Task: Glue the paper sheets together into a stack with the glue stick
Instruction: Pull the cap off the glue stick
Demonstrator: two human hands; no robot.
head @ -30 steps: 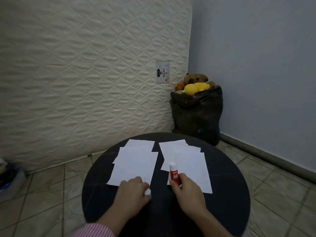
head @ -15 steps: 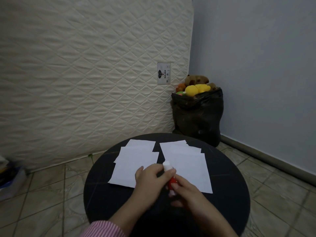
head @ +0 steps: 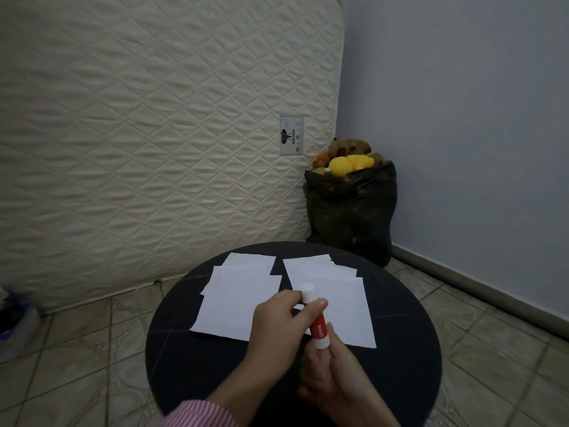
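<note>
Two loose groups of white paper sheets lie on a round black table (head: pixel 406 328): a left group (head: pixel 237 297) and a right group (head: pixel 335 291), each of overlapping sheets. Above the gap between them I hold a red glue stick (head: pixel 317 326) with a white cap, tilted with the cap end away from me. My left hand (head: pixel 277 328) pinches the cap end with thumb and fingers. My right hand (head: pixel 332 374) grips the stick's white base from below.
A quilted cream mattress (head: pixel 154 134) leans against the wall behind the table. A black bag (head: pixel 351 217) stuffed with plush toys stands in the corner at the right. Tiled floor surrounds the table, with dark clutter (head: pixel 12 315) at the far left.
My left hand left the table beside the left sheets and came over to the glue stick's cap end. The stick has lifted off the paper and tilted, with both hands holding it.
</note>
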